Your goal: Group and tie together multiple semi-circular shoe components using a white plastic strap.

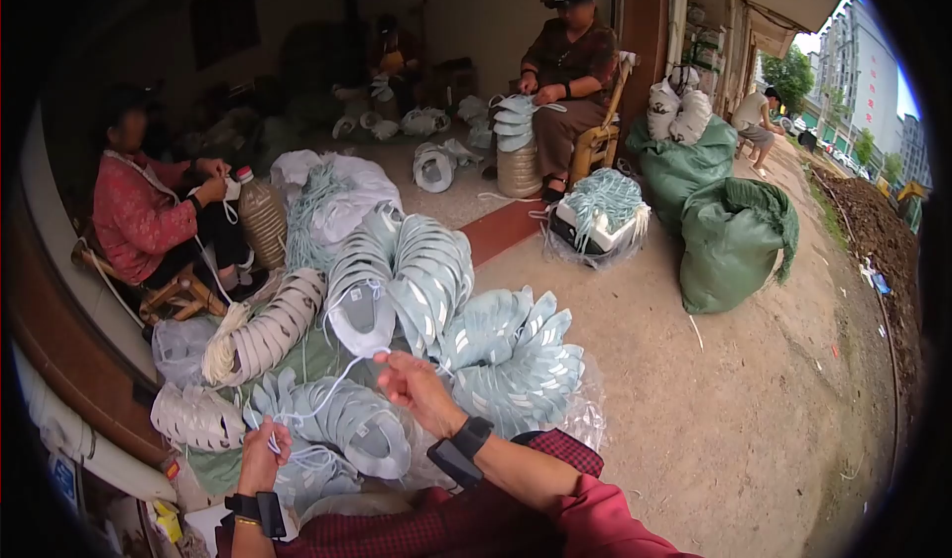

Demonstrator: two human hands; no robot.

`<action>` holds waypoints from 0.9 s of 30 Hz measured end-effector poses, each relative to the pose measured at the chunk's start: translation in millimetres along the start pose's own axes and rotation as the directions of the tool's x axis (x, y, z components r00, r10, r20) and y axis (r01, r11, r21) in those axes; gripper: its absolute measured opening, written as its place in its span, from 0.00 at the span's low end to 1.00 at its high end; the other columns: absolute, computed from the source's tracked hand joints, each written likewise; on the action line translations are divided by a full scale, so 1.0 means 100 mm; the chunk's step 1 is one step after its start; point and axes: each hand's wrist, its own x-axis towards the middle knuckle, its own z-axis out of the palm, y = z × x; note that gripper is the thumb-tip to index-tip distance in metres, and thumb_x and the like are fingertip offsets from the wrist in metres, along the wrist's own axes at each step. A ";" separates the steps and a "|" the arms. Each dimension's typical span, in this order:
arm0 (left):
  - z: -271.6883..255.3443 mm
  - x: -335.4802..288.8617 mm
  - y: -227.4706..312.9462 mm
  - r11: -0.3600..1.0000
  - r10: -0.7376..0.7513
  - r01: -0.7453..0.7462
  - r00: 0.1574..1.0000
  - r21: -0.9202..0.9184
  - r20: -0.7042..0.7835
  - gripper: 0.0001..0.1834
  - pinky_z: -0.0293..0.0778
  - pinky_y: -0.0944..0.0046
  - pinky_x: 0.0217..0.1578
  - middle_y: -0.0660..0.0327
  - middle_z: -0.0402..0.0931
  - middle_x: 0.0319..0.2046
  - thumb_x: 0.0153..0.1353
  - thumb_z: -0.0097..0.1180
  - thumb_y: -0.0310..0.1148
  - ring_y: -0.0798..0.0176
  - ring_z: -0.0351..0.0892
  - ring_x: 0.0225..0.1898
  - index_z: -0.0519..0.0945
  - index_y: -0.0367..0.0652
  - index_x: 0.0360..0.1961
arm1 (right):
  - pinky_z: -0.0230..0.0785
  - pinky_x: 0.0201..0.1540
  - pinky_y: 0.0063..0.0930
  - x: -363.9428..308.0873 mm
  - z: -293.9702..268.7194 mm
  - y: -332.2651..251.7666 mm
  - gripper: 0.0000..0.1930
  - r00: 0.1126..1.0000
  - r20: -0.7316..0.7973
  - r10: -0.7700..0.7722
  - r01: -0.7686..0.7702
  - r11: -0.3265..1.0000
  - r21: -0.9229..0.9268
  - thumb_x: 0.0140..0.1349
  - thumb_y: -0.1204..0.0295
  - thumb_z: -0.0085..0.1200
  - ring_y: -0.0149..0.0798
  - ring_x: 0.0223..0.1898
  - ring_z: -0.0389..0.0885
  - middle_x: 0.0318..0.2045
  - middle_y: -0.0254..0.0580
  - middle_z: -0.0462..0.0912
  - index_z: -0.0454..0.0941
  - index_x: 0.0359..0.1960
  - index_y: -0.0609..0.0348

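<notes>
A pale blue shoelace (342,374) runs between my two hands. My left hand (263,454), low at the left, is closed on the lace, with loose loops around its fingers. My right hand (418,387) pinches the lace close to the toe of a pale grey-blue shoe upper (359,315), which heads a nested row of uppers. Below the lace lies another row of blue-grey uppers (372,439). Right of my right hand spreads a curled stack of light blue uppers (511,360). Dark bands sit on both my wrists.
Beige uppers (273,330) lie at the left. One person (149,201) sits by a tall plastic bottle (261,219); another (575,62) sits at the back with uppers. A box of laces (600,211) and green sacks (734,250) stand to the right.
</notes>
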 end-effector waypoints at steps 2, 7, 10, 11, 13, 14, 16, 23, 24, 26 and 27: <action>0.09 -0.03 0.05 0.983 0.046 -0.041 0.999 0.177 -0.025 0.17 0.58 0.72 0.15 0.62 0.72 0.19 0.65 0.43 0.42 0.72 0.65 0.15 0.73 0.41 0.27 | 0.57 0.24 0.14 0.03 0.01 -0.06 0.20 1.000 0.024 -0.009 0.010 1.000 -0.030 0.63 0.61 0.45 0.23 0.23 0.70 0.33 0.32 0.77 0.65 0.54 0.56; 0.66 -0.12 0.23 0.986 -0.068 0.016 0.945 0.163 0.319 0.12 0.61 0.73 0.16 0.62 0.71 0.22 0.67 0.40 0.39 0.70 0.67 0.17 0.70 0.42 0.32 | 0.60 0.28 0.16 -0.11 0.37 0.40 0.29 0.960 0.261 0.106 -0.004 0.932 -0.362 0.64 0.58 0.46 0.26 0.31 0.73 0.42 0.34 0.74 0.54 0.63 0.55; 0.78 -0.20 0.30 0.981 0.050 0.020 0.935 -0.192 0.351 0.12 0.65 0.71 0.17 0.62 0.71 0.22 0.67 0.39 0.39 0.67 0.70 0.19 0.69 0.42 0.34 | 0.64 0.27 0.19 -0.30 0.62 0.65 0.37 0.840 0.514 0.175 0.122 0.862 -0.492 0.59 0.51 0.52 0.27 0.32 0.74 0.42 0.36 0.71 0.52 0.62 0.57; 0.73 -0.23 0.33 0.978 0.036 0.037 0.938 -0.205 0.345 0.12 0.65 0.71 0.17 0.62 0.71 0.22 0.67 0.39 0.39 0.67 0.70 0.19 0.69 0.42 0.34 | 0.64 0.27 0.19 -0.31 0.64 0.70 0.37 0.841 0.505 0.195 0.100 0.860 -0.500 0.59 0.51 0.52 0.27 0.32 0.74 0.42 0.36 0.71 0.52 0.62 0.57; 0.61 -0.34 0.43 0.957 -0.054 0.159 0.919 -0.243 0.390 0.13 0.71 0.67 0.23 0.61 0.72 0.24 0.68 0.39 0.40 0.64 0.74 0.23 0.69 0.42 0.34 | 0.63 0.27 0.17 -0.34 0.68 0.76 0.33 0.796 0.515 0.316 -0.046 0.882 -0.469 0.60 0.54 0.53 0.25 0.27 0.70 0.39 0.35 0.72 0.53 0.60 0.58; 0.46 -0.31 0.37 0.974 -0.057 0.134 0.925 -0.181 0.377 0.12 0.76 0.63 0.30 0.61 0.72 0.26 0.67 0.40 0.39 0.61 0.76 0.28 0.70 0.42 0.34 | 0.59 0.26 0.14 -0.39 0.71 0.72 0.25 0.801 0.502 0.327 -0.058 0.876 -0.478 0.64 0.60 0.48 0.22 0.25 0.66 0.29 0.28 0.69 0.59 0.58 0.57; 0.37 -0.31 0.33 0.965 -0.011 0.073 0.972 -0.254 0.236 0.11 0.75 0.64 0.30 0.61 0.72 0.26 0.67 0.41 0.38 0.62 0.76 0.29 0.70 0.42 0.34 | 0.57 0.25 0.14 -0.31 0.49 0.93 0.20 0.813 0.531 0.239 0.103 0.839 -0.534 0.65 0.60 0.47 0.22 0.24 0.64 0.25 0.26 0.68 0.65 0.53 0.58; -0.19 -0.14 0.24 0.749 0.069 0.060 0.984 -0.660 0.167 0.07 0.71 0.71 0.27 0.63 0.73 0.27 0.64 0.46 0.34 0.62 0.76 0.35 0.71 0.42 0.34 | 0.43 0.18 0.15 -0.23 0.39 0.41 0.13 0.913 0.371 0.171 -0.001 0.909 -0.416 0.68 0.61 0.41 0.19 0.16 0.51 0.16 0.20 0.57 0.72 0.32 0.55; -0.19 -0.13 0.24 0.760 -0.008 0.085 0.992 -0.644 0.122 0.07 0.71 0.71 0.27 0.63 0.73 0.27 0.63 0.46 0.33 0.62 0.76 0.35 0.71 0.42 0.34 | 0.42 0.17 0.15 -0.19 0.35 0.33 0.13 0.950 0.272 0.151 -0.052 0.939 -0.339 0.68 0.61 0.41 0.18 0.15 0.51 0.14 0.19 0.56 0.72 0.32 0.54; -0.16 -0.13 0.20 0.789 -0.056 0.104 0.994 -0.605 0.098 0.07 0.71 0.70 0.28 0.61 0.75 0.29 0.62 0.48 0.33 0.61 0.77 0.36 0.72 0.41 0.37 | 0.42 0.16 0.15 -0.10 0.25 0.20 0.12 0.966 0.244 0.089 -0.025 0.967 -0.254 0.68 0.61 0.41 0.19 0.15 0.51 0.14 0.20 0.56 0.72 0.32 0.54; -0.12 -0.14 0.19 0.786 -0.049 0.099 0.994 -0.610 0.098 0.07 0.71 0.70 0.28 0.61 0.75 0.29 0.62 0.48 0.33 0.61 0.77 0.36 0.72 0.41 0.37 | 0.41 0.15 0.15 -0.06 0.20 0.14 0.12 0.978 0.208 0.026 0.009 0.987 -0.162 0.67 0.62 0.41 0.19 0.14 0.51 0.14 0.21 0.56 0.71 0.31 0.54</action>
